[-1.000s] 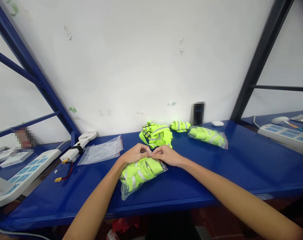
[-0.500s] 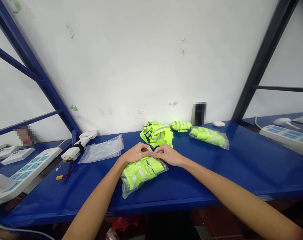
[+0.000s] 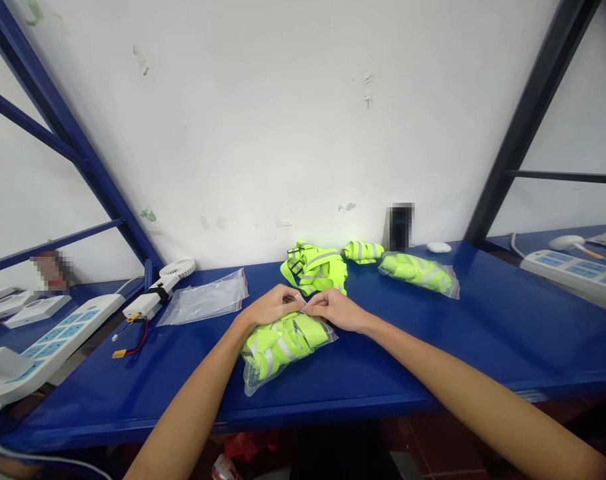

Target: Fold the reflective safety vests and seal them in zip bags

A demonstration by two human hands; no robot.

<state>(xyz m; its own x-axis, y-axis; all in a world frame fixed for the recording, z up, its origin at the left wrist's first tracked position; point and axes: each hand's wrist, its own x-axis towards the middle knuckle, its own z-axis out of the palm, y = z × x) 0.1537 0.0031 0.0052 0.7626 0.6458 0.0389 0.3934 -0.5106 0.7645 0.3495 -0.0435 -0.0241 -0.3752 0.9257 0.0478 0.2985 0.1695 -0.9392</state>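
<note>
A clear zip bag (image 3: pixel 255 381) stuffed with folded neon-yellow reflective straps (image 3: pixel 283 343) lies on the blue table near its front edge. My left hand (image 3: pixel 273 307) pinches the bag's far edge from the left, thumb against fingers. Close beside it, my right hand (image 3: pixel 335 310) grips the same edge from the right. The fingertips of both hands nearly meet there, and the hands partly cover the bag's opening. Just beyond them sits a loose heap of neon-yellow reflective straps (image 3: pixel 320 267) with black buckles.
Flat clear bags (image 3: pixel 207 299) and a white handheld fan (image 3: pixel 177 269) with wires lie left. A rolled yellow strap (image 3: pixel 363 251), another filled bag (image 3: pixel 417 273), a blurred dark object (image 3: pixel 400 228) and a white case (image 3: pixel 438 247) stand back right. Power strips (image 3: pixel 67 340) flank the table.
</note>
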